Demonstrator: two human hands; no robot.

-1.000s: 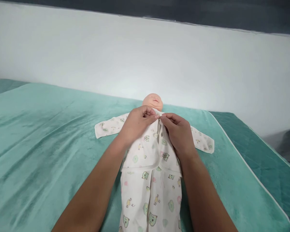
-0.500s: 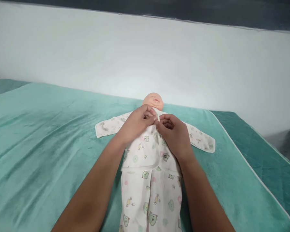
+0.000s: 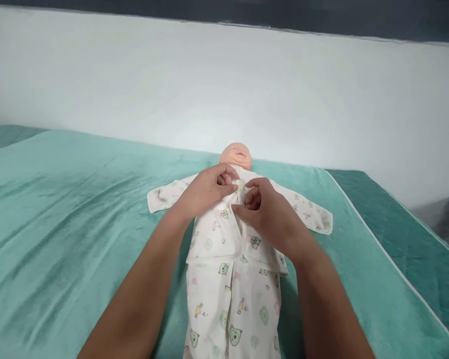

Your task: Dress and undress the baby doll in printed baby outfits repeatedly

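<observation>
A baby doll lies on its back on a teal blanket, head toward the wall. It wears a white printed shirt and matching trousers, with both sleeves spread out sideways. My left hand pinches the left edge of the shirt front at the doll's chest, just below the neck. My right hand pinches the opposite edge, fingers curled. The two hands meet at the shirt's front opening and hide the fastening between them.
A white wall rises right behind the doll's head. A darker teal surface shows under the blanket at the right, where the edge drops away. Wide bare blanket stretches to the left.
Both hands stayed at the doll's chest. My right hand slid slightly down and left along the shirt front, its thumb now lower. The left hand shifted only a little.
</observation>
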